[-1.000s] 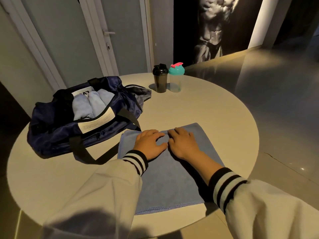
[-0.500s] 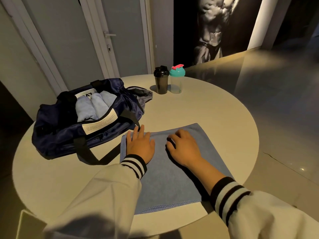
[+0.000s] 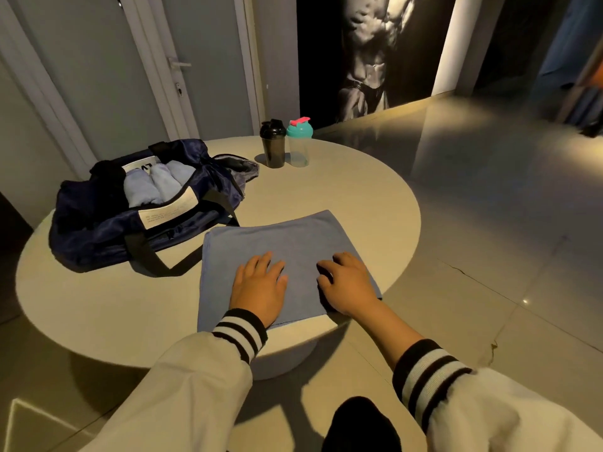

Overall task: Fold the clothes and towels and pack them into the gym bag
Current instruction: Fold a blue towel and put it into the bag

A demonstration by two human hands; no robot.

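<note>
Now left hand [image 3: 257, 285] and right hand [image 3: 347, 285] rest, grip released, on the blue rectangular cloth towel [image 3: 287, 236], likely limp; pinch 2 corners.

Your round, pale table [image 3: 359, 197] stands on a thick central pedestal [image 3: 287, 357]. At its far edge you have two shaker bottles, upright and just beside each other: a black one [image 3: 273, 148] on the left and a clear one [image 3: 299, 146] with a teal lid and pink flip cap on the right. Behind them is a grey door [image 3: 208, 37] (lever handle [image 3: 178, 63] level). A large monochrome picture of a bare torso [image 3: 368, 53] covers the wall to its right. Your floor [image 3: 489, 190] is glossy grey tile, and a thin crack [image 3: 463, 272] runs across it right of the table.
</note>
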